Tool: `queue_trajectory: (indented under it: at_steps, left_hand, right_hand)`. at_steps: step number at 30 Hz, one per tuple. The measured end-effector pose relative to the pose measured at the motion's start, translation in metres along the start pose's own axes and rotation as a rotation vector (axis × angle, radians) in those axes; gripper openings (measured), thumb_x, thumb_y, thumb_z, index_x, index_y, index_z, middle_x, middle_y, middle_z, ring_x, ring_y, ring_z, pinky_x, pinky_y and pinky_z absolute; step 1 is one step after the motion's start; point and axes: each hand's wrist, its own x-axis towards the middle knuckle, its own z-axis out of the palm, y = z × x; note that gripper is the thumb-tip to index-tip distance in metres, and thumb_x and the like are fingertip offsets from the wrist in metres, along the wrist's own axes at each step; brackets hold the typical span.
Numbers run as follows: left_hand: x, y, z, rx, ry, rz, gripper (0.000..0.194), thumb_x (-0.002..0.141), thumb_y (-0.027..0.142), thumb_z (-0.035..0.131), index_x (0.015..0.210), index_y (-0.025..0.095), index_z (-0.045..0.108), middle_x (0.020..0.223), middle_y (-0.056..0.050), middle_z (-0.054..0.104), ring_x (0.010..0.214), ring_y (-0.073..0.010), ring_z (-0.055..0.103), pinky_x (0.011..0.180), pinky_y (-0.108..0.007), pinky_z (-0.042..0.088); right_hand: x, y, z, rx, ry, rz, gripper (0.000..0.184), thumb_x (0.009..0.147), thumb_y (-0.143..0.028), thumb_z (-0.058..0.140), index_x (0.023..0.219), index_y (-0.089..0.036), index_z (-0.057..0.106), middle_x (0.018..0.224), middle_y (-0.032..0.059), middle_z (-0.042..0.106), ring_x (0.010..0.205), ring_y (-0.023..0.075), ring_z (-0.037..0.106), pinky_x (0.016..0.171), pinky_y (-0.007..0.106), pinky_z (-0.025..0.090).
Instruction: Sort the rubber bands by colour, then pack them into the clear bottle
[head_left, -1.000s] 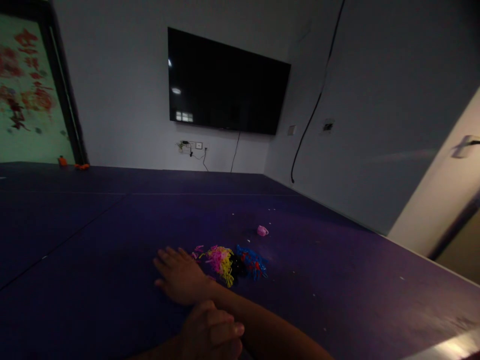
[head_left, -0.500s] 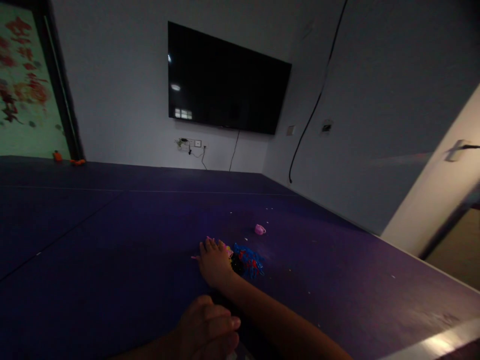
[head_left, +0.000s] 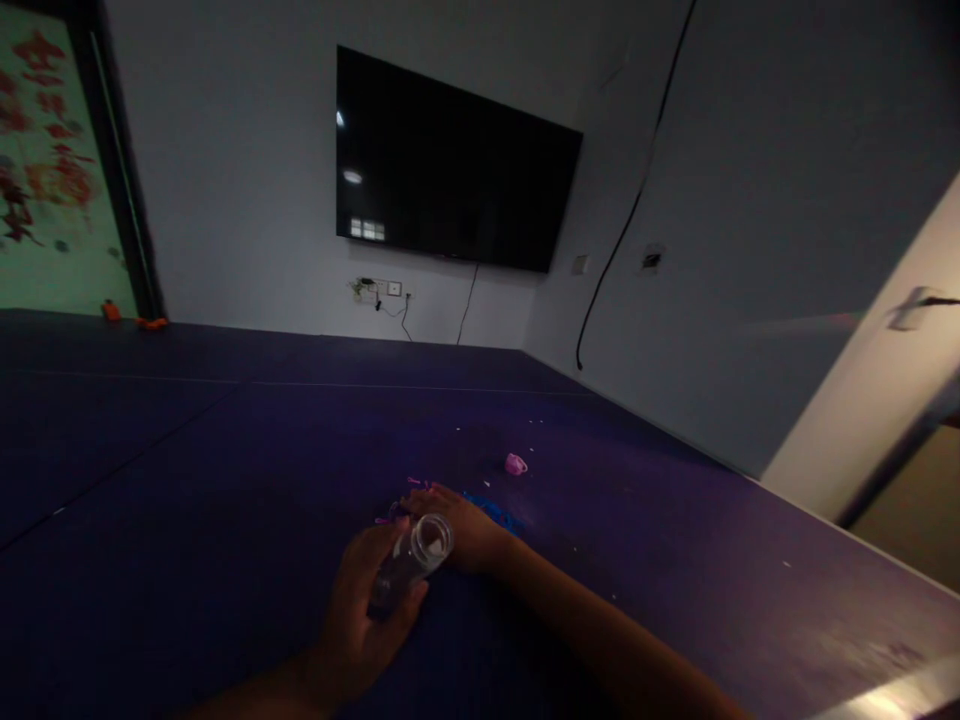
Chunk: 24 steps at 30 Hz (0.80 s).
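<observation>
My left hand (head_left: pixel 360 610) is closed around a clear plastic bottle (head_left: pixel 401 570), its uncapped mouth tilted up and to the right, close to my right hand. My right hand (head_left: pixel 469 525) lies palm down with its fingers stretched over a pile of small coloured loops and hides much of it. Blue pieces (head_left: pixel 491 511) show beyond its wrist side. A few pink and purple pieces (head_left: pixel 390 514) stick out past the fingertips. Whether the fingers press on any piece is hidden. Farther off sits a pink cap (head_left: pixel 515 464) with a loop.
The floor (head_left: pixel 225 450) is dark purple with pale specks and seams. A television (head_left: pixel 457 160) hangs on the far wall above sockets and cords. A black cable (head_left: pixel 619 240) runs down the right wall. Orange objects (head_left: pixel 152 323) lie by the left doorway.
My left hand has moved up and forward and turned, bringing the clear bottle into view. My right hand has shifted slightly right over the pile, covering the black and red pieces.
</observation>
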Motion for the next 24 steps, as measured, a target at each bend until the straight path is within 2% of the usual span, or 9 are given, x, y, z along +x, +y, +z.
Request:
queue_trajectory:
  at_steps: [3,7,9,14,16,20,24]
  left_hand:
    - [-0.002,-0.002,-0.002,-0.036,-0.025,0.105,0.047,0.079,0.023,0.056,0.124,0.025,0.043,0.104,-0.007,0.062,0.093,-0.0212,0.06,0.078,-0.034,0.051]
    - [-0.005,0.0,-0.005,-0.074,-0.118,0.272,0.056,0.075,0.019,0.054,0.129,0.023,0.039,0.104,-0.008,0.063,0.096,-0.0224,0.059,0.082,-0.037,0.049]
    - [-0.004,0.003,-0.007,-0.091,-0.146,0.295,0.059,0.074,0.018,0.053,0.131,0.023,0.037,0.104,-0.008,0.063,0.095,-0.0223,0.059,0.082,-0.038,0.049]
    - [-0.001,0.004,-0.008,-0.107,-0.176,0.283,0.061,0.076,0.019,0.053,0.133,0.025,0.034,0.104,-0.007,0.064,0.093,-0.0218,0.06,0.078,-0.038,0.05]
    - [-0.001,0.001,-0.007,-0.091,-0.174,0.285,0.061,0.076,0.02,0.054,0.134,0.025,0.034,0.103,-0.007,0.064,0.092,-0.0224,0.06,0.078,-0.039,0.05]
    - [-0.003,0.0,-0.005,-0.083,-0.167,0.323,0.06,0.076,0.021,0.053,0.133,0.024,0.035,0.103,-0.008,0.064,0.092,-0.0228,0.06,0.079,-0.039,0.05]
    - [-0.003,0.007,-0.006,-0.1,-0.182,0.302,0.054,0.079,0.021,0.049,0.132,0.026,0.036,0.101,-0.006,0.065,0.09,-0.0213,0.061,0.079,-0.039,0.049]
  right_hand:
    - [0.016,0.004,0.006,-0.057,0.013,0.05,0.041,0.093,-0.032,0.034,0.13,-0.019,0.045,0.14,0.0082,0.041,0.132,0.0217,0.03,0.108,0.046,0.022]
    - [0.037,-0.013,0.022,-0.065,0.021,-0.079,0.04,0.093,-0.032,0.034,0.131,-0.025,0.042,0.142,0.0022,0.037,0.132,0.0189,0.03,0.108,0.044,0.024]
    - [0.047,-0.02,0.025,-0.067,0.003,-0.049,0.039,0.092,-0.031,0.035,0.13,-0.025,0.043,0.141,0.0017,0.04,0.131,0.0184,0.032,0.107,0.042,0.026]
    - [0.052,-0.018,0.009,-0.095,-0.02,0.422,0.041,0.091,-0.025,0.034,0.126,-0.01,0.048,0.132,0.0151,0.048,0.129,0.0257,0.034,0.107,0.05,0.021]
    - [0.044,-0.015,-0.002,-0.089,-0.01,0.539,0.042,0.091,-0.024,0.033,0.126,-0.009,0.049,0.134,0.0162,0.046,0.131,0.0271,0.031,0.107,0.05,0.018]
    - [0.012,-0.011,-0.015,-0.018,0.102,0.767,0.046,0.092,-0.028,0.026,0.133,-0.013,0.042,0.141,0.0135,0.036,0.133,0.0262,0.027,0.108,0.047,0.018]
    - [-0.027,-0.003,-0.01,0.074,0.14,1.052,0.051,0.093,-0.037,0.023,0.137,-0.015,0.036,0.145,0.0135,0.03,0.133,0.028,0.027,0.104,0.044,0.027]
